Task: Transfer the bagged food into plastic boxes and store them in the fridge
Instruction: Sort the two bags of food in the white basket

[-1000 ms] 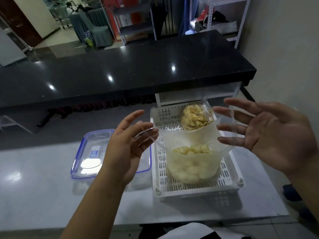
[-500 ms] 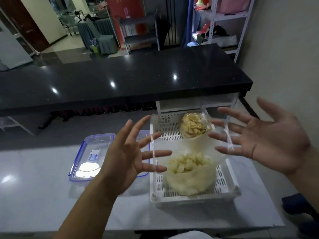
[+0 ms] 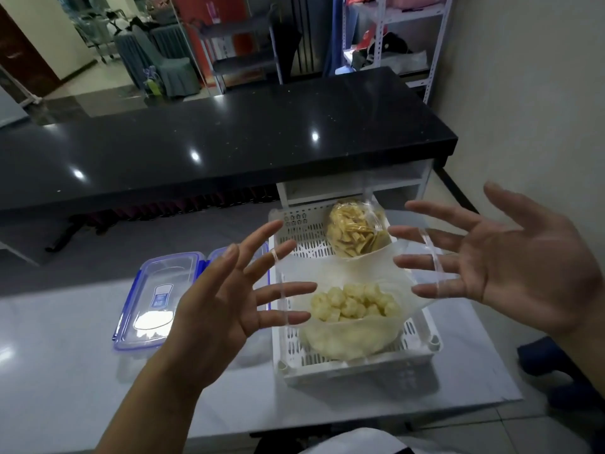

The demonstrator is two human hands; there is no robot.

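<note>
A clear bag of pale puffed snacks (image 3: 355, 306) hangs open over the white slotted basket (image 3: 357, 363). Its thin handle loops run across the straight, spread fingers of my left hand (image 3: 226, 306) and my right hand (image 3: 510, 260), which stretch the mouth wide. A second bag of yellow chips (image 3: 355, 232) lies in the back of the basket. A clear plastic box with a blue-rimmed lid (image 3: 157, 296) sits on the white counter, left of the basket and partly behind my left hand.
A black counter (image 3: 229, 142) runs across behind the white worktop (image 3: 65, 371). A wall closes the right side. Shelving and chairs stand in the far room. The worktop's edge ends just right of the basket.
My left hand has gone from loosely curled to fully spread. Both hands have pulled further apart, stretching the snack bag's mouth wider. The view has tilted down slightly.
</note>
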